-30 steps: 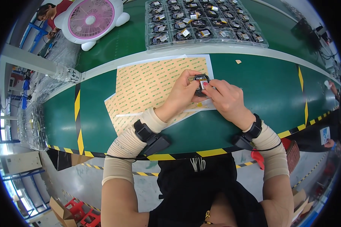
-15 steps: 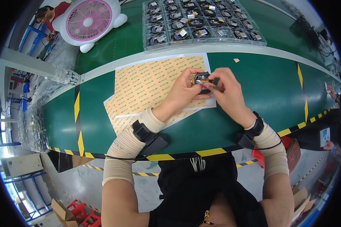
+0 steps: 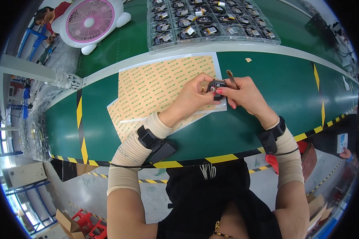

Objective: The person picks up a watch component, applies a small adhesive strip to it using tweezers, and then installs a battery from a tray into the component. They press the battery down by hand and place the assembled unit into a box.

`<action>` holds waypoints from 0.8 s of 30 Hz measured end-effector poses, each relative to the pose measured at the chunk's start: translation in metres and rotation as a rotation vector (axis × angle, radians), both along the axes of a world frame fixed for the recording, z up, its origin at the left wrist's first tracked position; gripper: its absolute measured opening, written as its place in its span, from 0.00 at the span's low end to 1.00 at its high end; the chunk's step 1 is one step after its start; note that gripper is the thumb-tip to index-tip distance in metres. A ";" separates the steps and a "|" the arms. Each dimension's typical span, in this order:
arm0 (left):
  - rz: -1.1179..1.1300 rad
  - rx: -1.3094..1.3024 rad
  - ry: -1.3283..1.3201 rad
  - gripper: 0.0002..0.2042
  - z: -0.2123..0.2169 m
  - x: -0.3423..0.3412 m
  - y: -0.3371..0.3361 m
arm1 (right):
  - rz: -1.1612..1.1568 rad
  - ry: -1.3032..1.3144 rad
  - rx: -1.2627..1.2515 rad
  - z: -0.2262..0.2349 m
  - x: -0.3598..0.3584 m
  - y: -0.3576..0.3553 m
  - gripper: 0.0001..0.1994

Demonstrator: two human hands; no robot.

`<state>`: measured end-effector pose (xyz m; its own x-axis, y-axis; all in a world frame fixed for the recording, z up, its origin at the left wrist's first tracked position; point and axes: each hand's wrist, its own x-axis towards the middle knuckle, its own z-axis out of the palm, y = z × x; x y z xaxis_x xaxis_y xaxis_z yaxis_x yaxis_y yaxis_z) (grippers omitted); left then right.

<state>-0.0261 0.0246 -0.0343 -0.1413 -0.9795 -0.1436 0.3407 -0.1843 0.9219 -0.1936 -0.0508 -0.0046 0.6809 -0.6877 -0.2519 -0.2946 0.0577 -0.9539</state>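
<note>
A small black round-cornered housing [image 3: 217, 85] with electronic parts inside sits in my left hand [image 3: 194, 91], its fingers and thumb closed round the left side. My right hand [image 3: 245, 93] is closed too, its thumb tip at the housing's right edge. A thin, dark, strip-like piece [image 3: 231, 79] sticks up out of the right hand's fingers; its exact kind cannot be made out. Both hands are over the right edge of the tan sheets with green print [image 3: 159, 85], which lie on the green work surface [image 3: 283, 95].
Beyond a pale rail, a clear compartment tray [image 3: 211, 38] carries several similar round black units. A pink-and-white fan [image 3: 89, 22] stands at the far left, near another person [image 3: 52, 18]. A small tan scrap [image 3: 248, 60] lies right of the sheets. Yellow-black tape [image 3: 223, 159] lines the near edge.
My right hand has moved slightly right and turned, and the thin dark piece now shows above its fingers. The housing in my left hand has tilted; its orange part no longer shows.
</note>
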 end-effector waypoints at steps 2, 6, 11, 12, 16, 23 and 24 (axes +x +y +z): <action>-0.030 0.013 -0.016 0.09 0.000 0.001 0.001 | 0.037 0.032 -0.033 0.001 0.001 0.002 0.09; -0.035 0.019 -0.049 0.10 0.000 0.005 0.000 | 0.008 0.105 -0.137 -0.002 0.008 0.005 0.09; -0.043 -0.048 -0.039 0.12 0.004 0.007 -0.007 | -0.058 0.052 -0.578 -0.013 0.012 0.001 0.09; 0.006 0.002 0.013 0.13 0.007 0.002 -0.010 | -0.061 0.025 -0.528 -0.012 0.009 -0.001 0.09; 0.106 0.099 0.287 0.14 -0.001 -0.009 -0.007 | -0.019 -0.053 -0.306 -0.022 0.000 -0.010 0.10; -0.007 0.094 0.300 0.15 0.020 -0.002 0.013 | -0.001 -0.086 -0.604 -0.030 0.003 0.002 0.13; -0.008 0.104 0.291 0.15 0.022 -0.004 0.012 | 0.000 -0.068 -0.611 -0.027 0.001 0.002 0.14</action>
